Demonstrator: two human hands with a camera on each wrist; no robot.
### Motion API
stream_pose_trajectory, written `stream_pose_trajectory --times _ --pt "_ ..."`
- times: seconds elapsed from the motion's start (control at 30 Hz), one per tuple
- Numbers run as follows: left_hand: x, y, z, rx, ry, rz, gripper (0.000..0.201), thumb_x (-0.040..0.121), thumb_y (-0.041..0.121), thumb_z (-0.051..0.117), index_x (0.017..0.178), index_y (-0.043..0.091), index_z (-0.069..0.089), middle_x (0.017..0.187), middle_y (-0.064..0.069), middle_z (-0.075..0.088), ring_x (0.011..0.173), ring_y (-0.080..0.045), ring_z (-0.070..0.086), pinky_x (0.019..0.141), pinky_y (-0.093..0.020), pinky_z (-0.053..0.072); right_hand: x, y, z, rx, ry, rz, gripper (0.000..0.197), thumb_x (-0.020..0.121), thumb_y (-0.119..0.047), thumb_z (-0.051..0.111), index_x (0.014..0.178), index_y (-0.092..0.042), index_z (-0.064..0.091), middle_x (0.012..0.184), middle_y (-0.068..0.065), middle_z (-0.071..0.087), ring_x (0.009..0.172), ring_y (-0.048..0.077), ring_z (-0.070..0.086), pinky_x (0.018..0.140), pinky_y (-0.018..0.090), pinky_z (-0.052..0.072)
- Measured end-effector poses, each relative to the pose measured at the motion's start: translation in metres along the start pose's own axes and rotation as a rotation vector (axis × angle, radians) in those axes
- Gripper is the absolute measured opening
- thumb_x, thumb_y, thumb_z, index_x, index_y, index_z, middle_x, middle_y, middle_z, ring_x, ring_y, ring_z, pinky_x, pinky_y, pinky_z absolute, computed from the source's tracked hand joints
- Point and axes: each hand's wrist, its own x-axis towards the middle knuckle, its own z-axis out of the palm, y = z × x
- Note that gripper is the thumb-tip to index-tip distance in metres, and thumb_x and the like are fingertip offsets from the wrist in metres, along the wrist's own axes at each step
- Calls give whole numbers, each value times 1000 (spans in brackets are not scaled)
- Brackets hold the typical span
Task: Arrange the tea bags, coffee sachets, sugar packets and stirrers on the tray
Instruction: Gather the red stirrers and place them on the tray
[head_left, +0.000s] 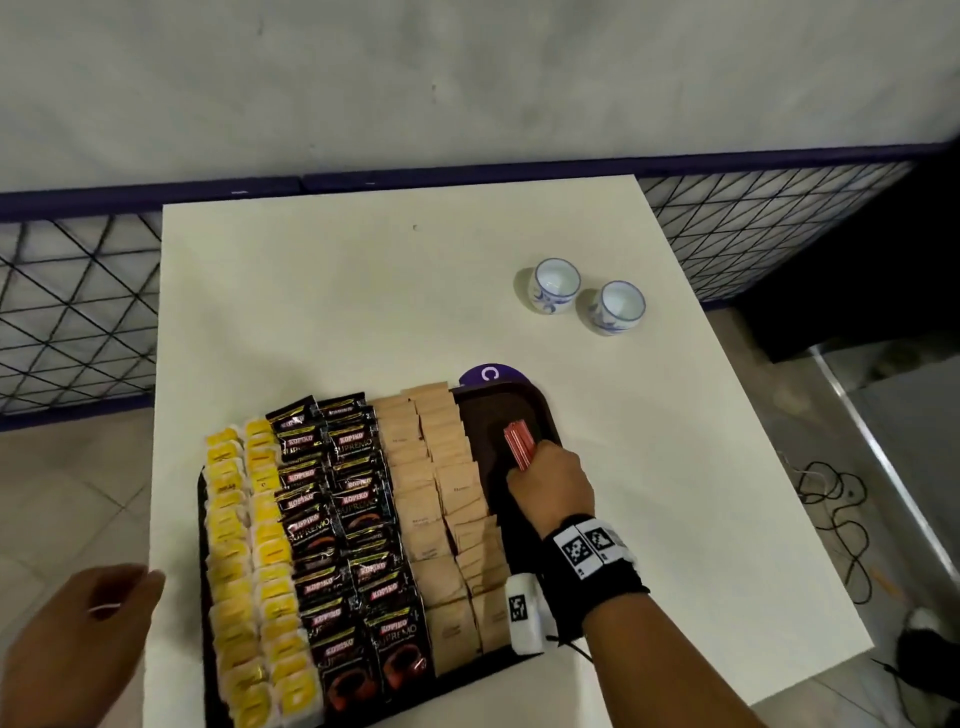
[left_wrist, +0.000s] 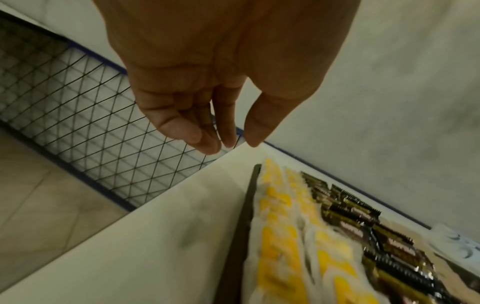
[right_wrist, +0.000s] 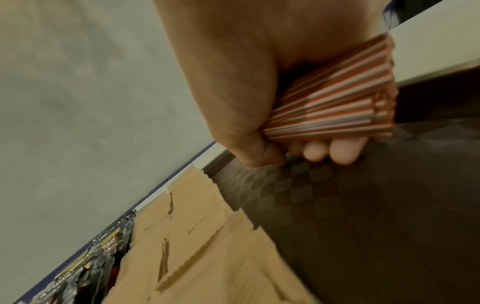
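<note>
A dark brown tray (head_left: 540, 410) lies on the white table (head_left: 363, 301). It holds rows of yellow tea bags (head_left: 244, 561), black coffee sachets (head_left: 348, 530) and tan sugar packets (head_left: 436, 499). My right hand (head_left: 551, 488) grips a bundle of red-and-white striped stirrers (head_left: 518, 446) just above the bare right strip of the tray (right_wrist: 363, 216). The stirrers (right_wrist: 337, 102) stick out past my curled fingers (right_wrist: 337, 152). My left hand (head_left: 83, 639) hangs off the table's left edge, fingers (left_wrist: 182, 127) relaxed and holding nothing.
Two blue-and-white cups (head_left: 556, 285) (head_left: 617, 306) stand at the back right of the table. A purple disc (head_left: 488, 375) peeks out behind the tray. Wire mesh fencing (head_left: 78, 312) runs behind and left of the table. Cables (head_left: 841, 519) lie on the floor at right.
</note>
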Motion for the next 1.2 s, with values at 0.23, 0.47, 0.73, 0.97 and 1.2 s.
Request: stream_pose_trajectory --times 0.23,0.47,0.73,0.97,1.2 --pt "-15 5 20 -57 -57 -149 20 79 16 80 81 22 61 85 -11 66 79 -32 61 88 -57 50 0 -10 3 -52 21 74 30 90 -27 60 116 -12 61 112 11 68 100 34 67 84 36 52" --pt "-18 17 25 -121 -72 -36 18 77 17 81 80 16 63 83 -11 65 77 -32 61 83 -43 54 13 -25 -3 -110 72 97 31 89 -25 59 117 -11 58 111 11 68 99 34 67 84 39 54" --pt "-20 15 23 -160 -75 0 23 78 3 77 79 19 61 83 -14 64 77 -33 59 81 -36 51 27 -44 -4 -126 69 156 30 88 -23 63 115 -9 62 112 11 68 100 32 68 83 37 55" --pt "-27 22 22 -211 -126 -25 17 78 4 77 82 13 63 83 -17 65 78 -35 60 88 -50 49 26 -39 -5 -90 39 187 29 88 -21 63 114 -8 62 112 12 68 100 33 67 81 37 55" --pt "-32 20 17 -217 -135 -14 23 78 6 78 79 22 61 84 -14 66 77 -33 61 85 -49 51 28 -42 -8 -128 34 156 32 86 -21 64 116 -9 61 113 12 67 101 32 67 82 36 54"
